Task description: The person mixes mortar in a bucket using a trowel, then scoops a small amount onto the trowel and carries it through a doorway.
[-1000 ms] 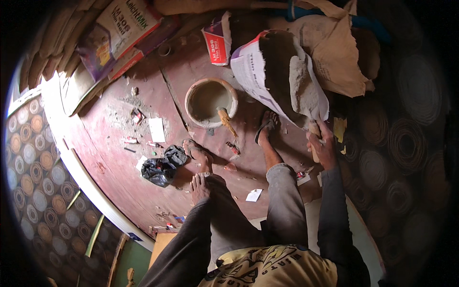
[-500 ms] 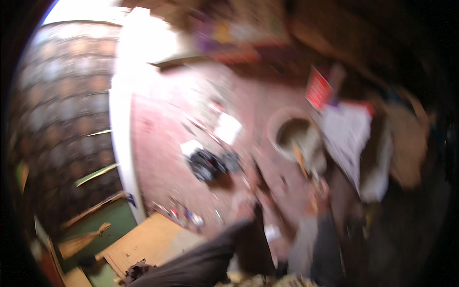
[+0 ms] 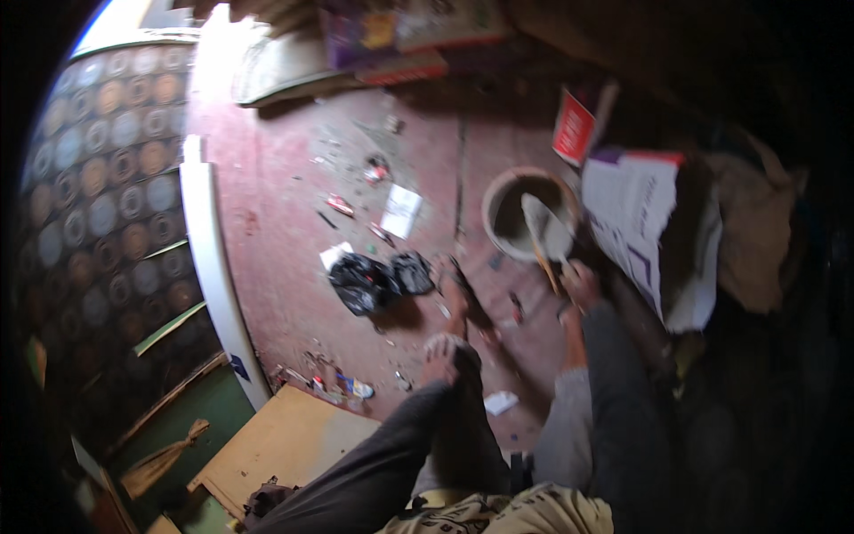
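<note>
My right hand (image 3: 581,287) is closed at the near rim of a round bucket (image 3: 492,198), around the handle end of a tool like a trowel. Its pale, coated blade (image 3: 539,216) reaches into the bucket, over a grey-white mass. A wooden stick (image 3: 543,267) leans out over the near rim, close to my fingers; whether they touch it I cannot tell. My left hand (image 3: 439,358) lies on my left knee with its fingers spread, holding nothing. Beyond that knee, by my foot, sits a crumpled black plastic bag (image 3: 360,285).
Right of the bucket stands a torn white paper sack (image 3: 627,214), with a red box (image 3: 574,126) behind it. Paper scraps (image 3: 402,211) and litter dot the reddish floor (image 3: 294,231). A wooden board (image 3: 285,445) lies near left, beside a white post (image 3: 212,267). More sacks (image 3: 454,22) are at the back.
The whole view has shifted and sharpened from a blur. My right hand is closer to the bucket, and the pale blade now shows inside it. My left hand stays on the knee.
</note>
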Motion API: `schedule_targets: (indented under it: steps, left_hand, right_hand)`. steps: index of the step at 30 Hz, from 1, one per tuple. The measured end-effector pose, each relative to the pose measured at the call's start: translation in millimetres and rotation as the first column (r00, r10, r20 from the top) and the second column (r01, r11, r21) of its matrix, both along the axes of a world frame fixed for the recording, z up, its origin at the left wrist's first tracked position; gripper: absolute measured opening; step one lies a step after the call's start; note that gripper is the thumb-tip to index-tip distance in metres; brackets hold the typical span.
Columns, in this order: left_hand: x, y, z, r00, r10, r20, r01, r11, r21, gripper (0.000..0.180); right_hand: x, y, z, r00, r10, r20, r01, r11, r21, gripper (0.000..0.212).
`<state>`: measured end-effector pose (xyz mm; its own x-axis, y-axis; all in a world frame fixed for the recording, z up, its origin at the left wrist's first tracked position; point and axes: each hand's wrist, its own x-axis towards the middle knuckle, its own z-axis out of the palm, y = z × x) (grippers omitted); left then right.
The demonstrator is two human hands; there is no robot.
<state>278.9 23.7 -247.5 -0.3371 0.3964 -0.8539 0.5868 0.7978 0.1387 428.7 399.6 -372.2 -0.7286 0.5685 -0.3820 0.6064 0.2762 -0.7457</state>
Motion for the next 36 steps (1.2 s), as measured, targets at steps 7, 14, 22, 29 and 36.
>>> schedule_targets:
  steps: [7, 14, 22, 29, 36]
  left_hand:
    - [-56, 7, 52, 0.999, -0.012, -0.038, 0.011, 1.000, -0.019, 0.066]
    - [-46, 10, 56, 0.999, 0.040, -0.012, -0.041, 0.996, -0.083, 0.060]
    - [-45, 8, 53, 0.997, 0.068, -0.033, -0.069, 0.997, -0.038, 0.063]
    - [-45, 12, 49, 0.996, 0.064, -0.064, -0.065, 0.998, -0.018, 0.067]
    - [-43, 30, 39, 0.990, -0.002, -0.142, 0.010, 0.998, 0.054, 0.064]
  right_hand:
    - [-81, 11, 39, 0.994, -0.002, 0.105, 0.009, 0.998, -0.067, 0.025]
    - [-88, 8, 29, 0.933, -0.026, 0.358, 0.030, 1.000, -0.005, 0.022]
    - [-121, 12, 54, 0.814, 0.033, 0.580, -0.093, 0.993, 0.075, 0.027]
    - [-129, 11, 67, 0.722, 0.011, 0.691, -0.227, 0.948, 0.222, 0.038]
    - [-87, 7, 141, 0.924, -0.160, 0.347, 0.060, 0.958, 0.281, 0.035]
